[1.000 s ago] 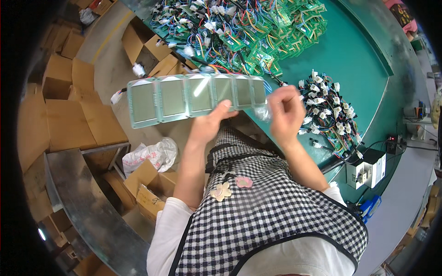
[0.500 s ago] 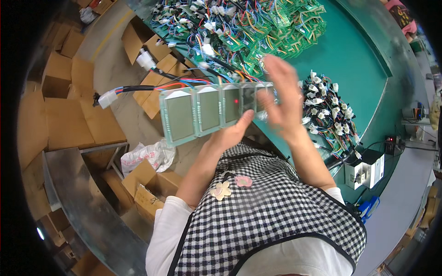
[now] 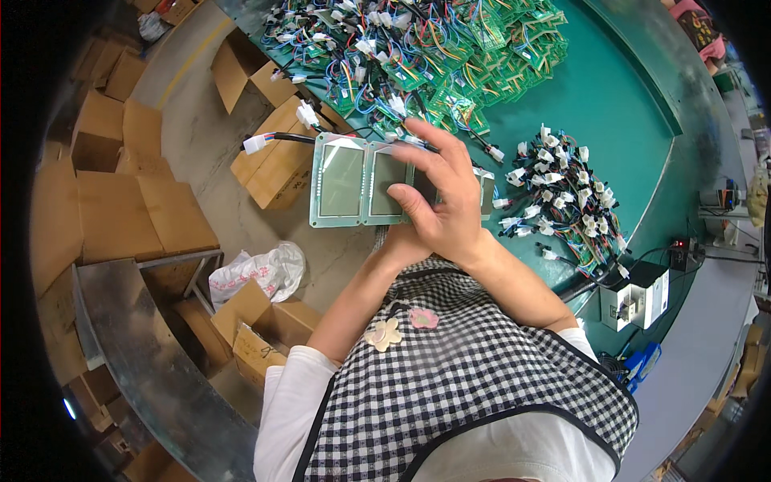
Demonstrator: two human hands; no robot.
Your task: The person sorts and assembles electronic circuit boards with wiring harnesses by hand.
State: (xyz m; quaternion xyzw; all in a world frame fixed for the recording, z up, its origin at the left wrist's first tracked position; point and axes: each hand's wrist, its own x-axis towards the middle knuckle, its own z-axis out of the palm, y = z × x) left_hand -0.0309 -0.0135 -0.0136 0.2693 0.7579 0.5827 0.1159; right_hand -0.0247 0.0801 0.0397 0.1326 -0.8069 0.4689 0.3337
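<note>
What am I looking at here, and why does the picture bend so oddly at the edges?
No machine: a person wears a wide fisheye camera on the head, looking down at their own hands, which bends straight edges. The right hand lies across a row of grey display panels in pale green frames; the left hand seems to support them from beneath, mostly hidden. Wires with white plugs trail from the row. On the green table lie a heap of green circuit boards with coloured wires and a pile of white-plugged cable bundles. Cardboard boxes stand on the floor.
</note>
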